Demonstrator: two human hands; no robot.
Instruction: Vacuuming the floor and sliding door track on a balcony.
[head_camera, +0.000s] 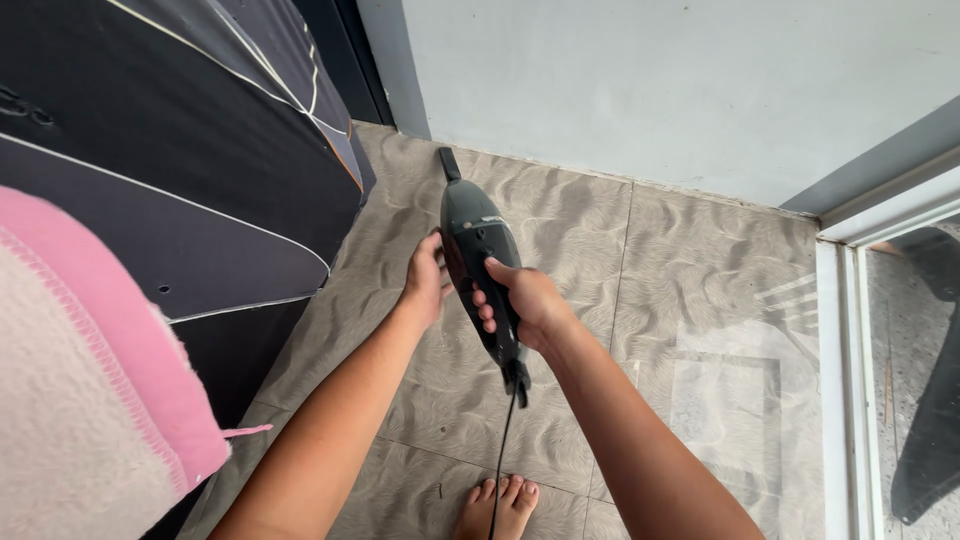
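Note:
A black handheld vacuum cleaner (472, 238) with a narrow nozzle points away from me toward the wall, above the tiled floor. My right hand (525, 302) is wrapped around its handle near the rear. My left hand (427, 280) rests against the vacuum's left side, fingers curled on the body. A black power cord (503, 450) hangs from the back of the vacuum down past my bare foot (498, 506).
Grey patterned floor tiles (690, 300) run to a pale wall (650, 90). A dark mattress or cushion with white lines (170, 170) stands at the left, with a pink and white blanket (90, 380) in front. A white sliding-door frame (850, 380) is at the right.

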